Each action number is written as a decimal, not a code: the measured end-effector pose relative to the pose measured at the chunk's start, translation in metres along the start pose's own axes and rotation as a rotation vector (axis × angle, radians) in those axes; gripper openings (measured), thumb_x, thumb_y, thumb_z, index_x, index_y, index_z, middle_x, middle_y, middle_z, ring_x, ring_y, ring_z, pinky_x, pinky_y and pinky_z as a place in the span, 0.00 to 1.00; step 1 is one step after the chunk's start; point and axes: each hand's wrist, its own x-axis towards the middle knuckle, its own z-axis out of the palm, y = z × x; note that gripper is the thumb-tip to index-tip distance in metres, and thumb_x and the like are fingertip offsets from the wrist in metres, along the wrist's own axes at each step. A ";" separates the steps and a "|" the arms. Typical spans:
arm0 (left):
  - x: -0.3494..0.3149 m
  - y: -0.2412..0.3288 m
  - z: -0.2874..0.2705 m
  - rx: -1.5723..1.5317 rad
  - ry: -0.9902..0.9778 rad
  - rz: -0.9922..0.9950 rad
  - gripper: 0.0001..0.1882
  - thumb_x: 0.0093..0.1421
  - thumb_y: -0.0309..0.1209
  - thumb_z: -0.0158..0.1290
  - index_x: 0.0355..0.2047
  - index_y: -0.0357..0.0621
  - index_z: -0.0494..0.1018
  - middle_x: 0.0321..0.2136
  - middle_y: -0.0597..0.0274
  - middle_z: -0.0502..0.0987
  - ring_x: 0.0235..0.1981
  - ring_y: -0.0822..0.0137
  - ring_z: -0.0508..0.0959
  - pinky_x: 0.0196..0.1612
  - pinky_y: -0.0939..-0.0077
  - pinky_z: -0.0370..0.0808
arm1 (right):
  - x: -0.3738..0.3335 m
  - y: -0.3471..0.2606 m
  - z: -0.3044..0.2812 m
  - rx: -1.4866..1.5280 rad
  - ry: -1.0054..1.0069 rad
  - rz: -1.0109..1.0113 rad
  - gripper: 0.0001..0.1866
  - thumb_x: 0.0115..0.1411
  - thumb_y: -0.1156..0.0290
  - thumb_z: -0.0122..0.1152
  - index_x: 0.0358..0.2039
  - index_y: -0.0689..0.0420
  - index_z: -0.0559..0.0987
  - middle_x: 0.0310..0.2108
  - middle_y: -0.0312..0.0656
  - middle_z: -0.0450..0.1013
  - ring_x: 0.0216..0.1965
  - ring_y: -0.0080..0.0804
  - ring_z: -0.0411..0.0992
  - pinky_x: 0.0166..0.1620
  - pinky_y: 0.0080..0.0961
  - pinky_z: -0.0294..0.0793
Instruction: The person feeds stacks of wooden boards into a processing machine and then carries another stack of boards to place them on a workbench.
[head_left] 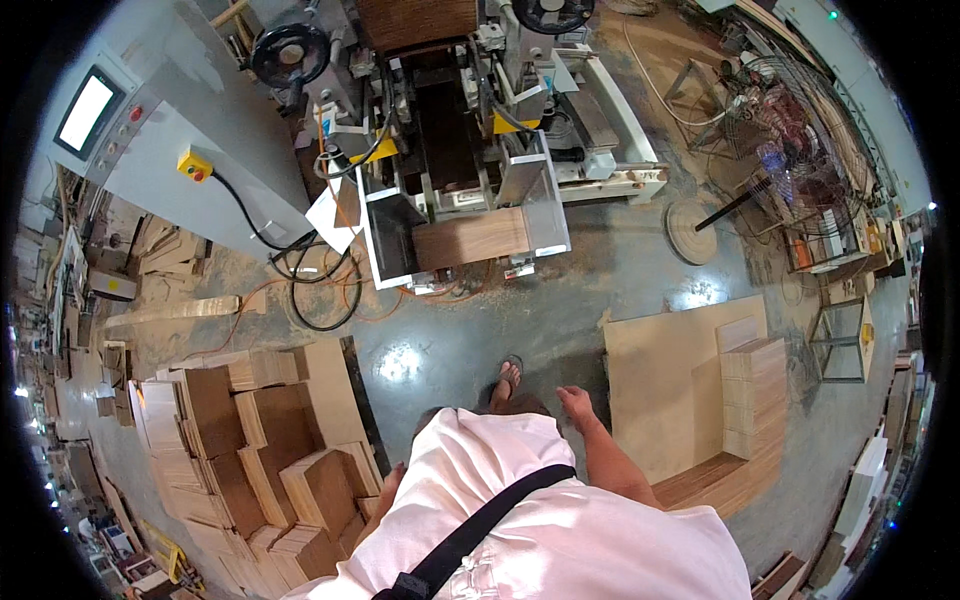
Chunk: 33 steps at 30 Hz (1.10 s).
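Note:
Loosely curled, my right hand (577, 406) hangs beside my body with nothing visible in it. It is nearest to the brown sheet (660, 390) on the floor at the right, which bears a stack of light wood boards (755, 400), and does not touch it. My left hand (394, 480) hangs low at my other side, its fingers mostly hidden by my pale shirt. Close to it stand several piles of wood boards (320, 485); whether it touches them I cannot tell. Ahead, a wood board (472, 237) lies in the front feed frame of a machine (388, 245).
A grey control cabinet (215, 130) with a lit screen stands at the left front. Black cable (325, 325) and an orange hose loop over the floor beside it. At the right front are a large caged fan (800, 150) and its round base (690, 232).

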 end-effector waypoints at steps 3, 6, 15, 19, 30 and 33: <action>0.000 0.004 0.002 0.044 0.008 -0.008 0.36 0.60 0.61 0.46 0.57 0.47 0.62 0.51 0.58 0.68 0.53 0.57 0.68 0.53 0.52 0.63 | -0.008 -0.011 -0.035 0.060 -0.041 0.093 0.27 0.57 0.56 0.62 0.46 0.68 0.77 0.29 0.40 0.75 0.29 0.27 0.71 0.31 0.27 0.70; 0.012 0.046 -0.001 0.053 0.011 0.013 0.39 0.59 0.63 0.45 0.60 0.48 0.59 0.56 0.56 0.65 0.57 0.55 0.65 0.56 0.49 0.59 | -0.015 -0.005 -0.060 0.039 -0.007 0.170 0.29 0.57 0.54 0.61 0.47 0.70 0.76 0.28 0.41 0.75 0.29 0.28 0.72 0.32 0.28 0.70; 0.059 0.277 -0.018 -0.087 0.020 0.331 0.53 0.56 0.70 0.41 0.68 0.42 0.47 0.66 0.50 0.55 0.66 0.53 0.57 0.61 0.50 0.56 | -0.024 -0.058 0.007 0.188 0.073 0.075 0.28 0.57 0.52 0.61 0.50 0.61 0.76 0.33 0.39 0.76 0.30 0.27 0.73 0.28 0.29 0.70; 0.036 0.405 0.014 -0.057 0.071 0.551 0.50 0.57 0.65 0.47 0.67 0.41 0.52 0.62 0.51 0.62 0.64 0.50 0.61 0.60 0.49 0.57 | -0.045 -0.071 0.070 0.209 0.066 0.106 0.25 0.58 0.55 0.60 0.49 0.61 0.77 0.34 0.37 0.76 0.29 0.27 0.72 0.27 0.27 0.69; 0.059 0.527 0.169 0.276 0.375 0.990 0.39 0.54 0.42 0.61 0.58 0.27 0.59 0.50 0.43 0.71 0.52 0.51 0.70 0.56 0.64 0.65 | -0.167 -0.016 0.137 0.350 0.238 0.416 0.21 0.57 0.56 0.61 0.45 0.57 0.80 0.33 0.41 0.77 0.32 0.32 0.73 0.30 0.33 0.73; 0.029 0.512 0.181 0.487 0.611 1.119 0.24 0.56 0.37 0.57 0.43 0.28 0.68 0.40 0.35 0.75 0.42 0.39 0.75 0.48 0.53 0.69 | -0.205 0.005 0.154 0.376 0.329 0.526 0.19 0.55 0.58 0.63 0.39 0.62 0.81 0.28 0.41 0.76 0.28 0.32 0.72 0.30 0.32 0.72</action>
